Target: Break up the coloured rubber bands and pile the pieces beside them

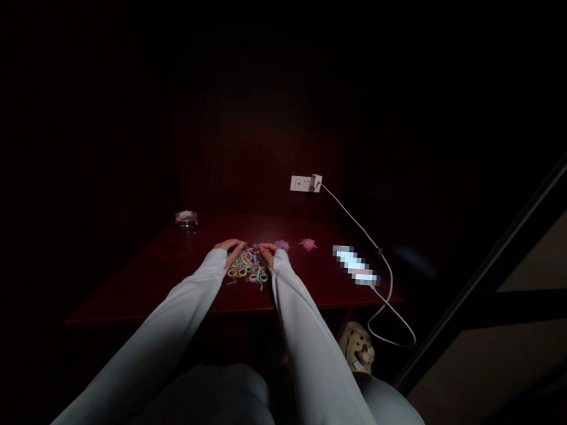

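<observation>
A heap of small coloured elastic bands [248,268] lies on a dark red table [162,275] in a dim room. My left hand [231,248] rests at the heap's far left edge, fingers curled down onto the bands. My right hand [267,251] is at the heap's far right edge, fingers bent and pinched among the bands. What either hand holds is too small and dark to make out. Both arms wear pale long sleeves.
Two small piles, purple [282,245] and pink [307,244], lie right of the hands. A small clear jar [186,218] stands at the back left. A phone [356,266] lies at right, its white cable [389,291] running to a wall socket [305,183]. A beige shoe [357,347] sits below the table.
</observation>
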A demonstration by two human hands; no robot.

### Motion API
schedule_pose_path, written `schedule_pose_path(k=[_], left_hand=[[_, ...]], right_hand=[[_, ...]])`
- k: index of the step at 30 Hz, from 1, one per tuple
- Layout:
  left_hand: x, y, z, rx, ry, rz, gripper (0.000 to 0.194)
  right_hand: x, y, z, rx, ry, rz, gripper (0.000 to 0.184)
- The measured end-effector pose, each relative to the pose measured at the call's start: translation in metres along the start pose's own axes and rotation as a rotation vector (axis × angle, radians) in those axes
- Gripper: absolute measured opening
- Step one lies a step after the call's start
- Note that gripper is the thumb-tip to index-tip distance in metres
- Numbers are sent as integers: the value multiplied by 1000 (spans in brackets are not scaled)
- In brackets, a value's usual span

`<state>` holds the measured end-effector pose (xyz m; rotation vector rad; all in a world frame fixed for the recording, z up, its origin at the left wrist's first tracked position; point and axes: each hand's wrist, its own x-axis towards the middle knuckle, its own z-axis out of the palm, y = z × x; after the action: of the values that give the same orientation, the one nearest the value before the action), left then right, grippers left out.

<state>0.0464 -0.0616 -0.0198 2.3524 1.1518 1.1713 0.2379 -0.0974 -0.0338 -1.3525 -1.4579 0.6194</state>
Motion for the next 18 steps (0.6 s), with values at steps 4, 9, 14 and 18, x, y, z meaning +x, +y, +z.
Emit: schedule_pose_path(k=[4,9,14,18], left_hand=[[1,-3,-4,48,48,-44,41],[-4,0,-15,228,138,-118,28],[-10,11,-20,382,197,-187,35],[-10,14,-16,424,96,-136,30]], right_hand=[[4,1,-4,73,28,17,36],[4,2,-1,48,32,11,36],[-3,-5,2,-78,11,-76,25],[-13,-14,-1,-173,-43,-128,35]])
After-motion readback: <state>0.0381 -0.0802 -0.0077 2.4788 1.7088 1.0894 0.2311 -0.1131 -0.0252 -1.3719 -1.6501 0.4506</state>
